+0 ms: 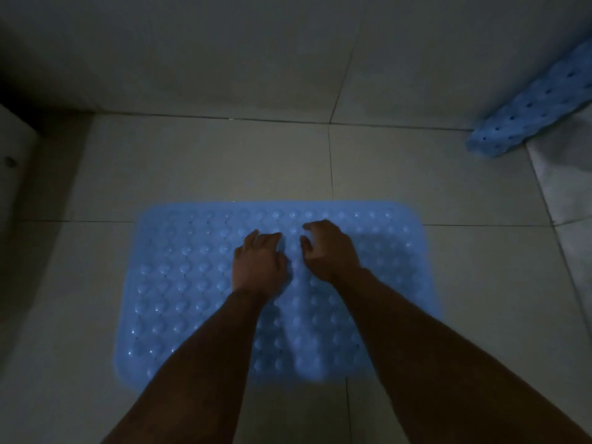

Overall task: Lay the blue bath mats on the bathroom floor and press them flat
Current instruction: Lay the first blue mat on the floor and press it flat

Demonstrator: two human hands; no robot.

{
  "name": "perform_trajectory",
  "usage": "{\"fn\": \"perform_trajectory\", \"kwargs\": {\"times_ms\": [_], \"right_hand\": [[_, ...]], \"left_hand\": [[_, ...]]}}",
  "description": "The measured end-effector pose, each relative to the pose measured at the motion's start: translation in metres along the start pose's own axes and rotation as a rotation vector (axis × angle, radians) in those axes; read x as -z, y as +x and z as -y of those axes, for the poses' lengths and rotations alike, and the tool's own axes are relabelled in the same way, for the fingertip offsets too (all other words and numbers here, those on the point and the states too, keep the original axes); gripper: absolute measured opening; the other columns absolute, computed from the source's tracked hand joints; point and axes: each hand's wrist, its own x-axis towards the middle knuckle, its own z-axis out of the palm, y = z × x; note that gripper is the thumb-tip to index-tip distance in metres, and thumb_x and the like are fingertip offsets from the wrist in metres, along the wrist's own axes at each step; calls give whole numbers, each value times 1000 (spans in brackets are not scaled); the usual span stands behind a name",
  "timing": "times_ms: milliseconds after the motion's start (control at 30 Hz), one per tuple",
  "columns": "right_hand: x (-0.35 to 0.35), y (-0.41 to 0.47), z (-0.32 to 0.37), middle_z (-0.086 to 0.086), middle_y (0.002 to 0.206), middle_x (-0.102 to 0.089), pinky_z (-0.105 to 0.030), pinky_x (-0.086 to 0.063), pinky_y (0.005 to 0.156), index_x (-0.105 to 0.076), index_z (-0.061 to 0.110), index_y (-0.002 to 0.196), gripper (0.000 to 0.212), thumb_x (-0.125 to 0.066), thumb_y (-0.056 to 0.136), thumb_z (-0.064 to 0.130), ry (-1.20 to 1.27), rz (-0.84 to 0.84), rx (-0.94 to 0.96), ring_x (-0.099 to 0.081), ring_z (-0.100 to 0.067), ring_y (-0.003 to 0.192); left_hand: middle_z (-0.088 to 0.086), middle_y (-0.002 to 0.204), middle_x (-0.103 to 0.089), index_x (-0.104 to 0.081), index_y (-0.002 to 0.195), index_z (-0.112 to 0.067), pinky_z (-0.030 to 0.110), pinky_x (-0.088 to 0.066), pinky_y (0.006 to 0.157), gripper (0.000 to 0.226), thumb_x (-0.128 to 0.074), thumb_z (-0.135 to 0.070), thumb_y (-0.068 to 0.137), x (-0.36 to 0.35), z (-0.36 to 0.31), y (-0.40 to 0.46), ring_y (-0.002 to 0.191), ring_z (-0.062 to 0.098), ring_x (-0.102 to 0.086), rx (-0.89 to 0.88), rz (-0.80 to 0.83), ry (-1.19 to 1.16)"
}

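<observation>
A blue bath mat (179,283) with rows of raised bumps lies spread on the tiled bathroom floor (198,168) in dim light. My left hand (259,264) rests palm down on its upper middle, fingers curled. My right hand (330,248) rests beside it, fingers bent and slightly apart, holding nothing. Both forearms cover the mat's near middle. A second blue mat (528,107) with small holes leans at the far right, its lower end on the floor.
A tiled wall (224,52) rises beyond the mat. A dark fixture with a round knob (11,161) stands at the left edge. A lighter raised slab or step (563,174) runs along the right side.
</observation>
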Motion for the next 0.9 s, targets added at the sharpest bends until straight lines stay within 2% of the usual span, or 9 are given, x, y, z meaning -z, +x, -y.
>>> {"fn": "perform_trajectory", "kwargs": {"times_ms": [67, 133, 233, 300, 433, 700, 900], "right_hand": [[-43, -4, 16, -17, 158, -39, -53, -27, 121, -44, 12, 150, 62, -36, 99, 46, -37, 32, 31, -27, -35, 152], [-86, -8, 26, -18, 167, -17, -60, -15, 123, -30, 13, 157, 69, -36, 100, 51, -98, 27, 50, -9, -36, 156], [-117, -18, 26, -15, 170, 6, -56, 3, 126, -7, 16, 162, 80, -26, 99, 63, -229, -20, 29, 11, -31, 157], [-122, -19, 25, -13, 170, 8, -55, 2, 126, -3, 16, 163, 82, -22, 100, 66, -274, -71, 32, 14, -28, 156], [-127, -18, 26, -11, 170, 9, -55, -2, 126, -4, 18, 163, 81, -21, 100, 66, -293, -58, 16, 15, -26, 157], [-127, -16, 27, -11, 170, 10, -56, -4, 126, 0, 17, 163, 83, -23, 100, 66, -315, -48, 2, 14, -26, 157], [-129, -16, 26, -11, 170, 6, -56, -4, 125, -3, 17, 163, 82, -21, 99, 65, -338, -54, 2, 9, -27, 157]], "left_hand": [[4, 149, -56, -54, 145, -21, 50, -39, 112, 59, -32, -41, 95, -1, 21, -8, 150, 30, -33, 36, -87, 29], [5, 149, -55, -53, 145, -20, 53, -40, 111, 67, -25, -46, 91, -7, 40, -14, 151, 32, -32, 47, -139, 38], [7, 151, -52, -48, 150, -17, 55, -39, 112, 66, -32, -42, 91, -16, 57, -21, 153, 34, -30, 50, -188, 58], [9, 152, -52, -49, 149, -17, 56, -35, 115, 61, -38, -39, 93, -25, 68, -23, 153, 35, -29, 30, -219, 86], [8, 154, -49, -51, 148, -18, 57, -27, 121, 57, -45, -36, 94, -30, 79, -20, 155, 33, -25, 34, -239, 104], [8, 155, -49, -53, 146, -19, 59, -27, 121, 55, -39, -35, 95, -27, 83, -16, 155, 34, -24, 56, -299, 55], [8, 154, -48, -52, 145, -19, 60, -25, 123, 52, -40, -36, 97, -27, 91, -22, 155, 34, -23, 68, -317, 29]]}}
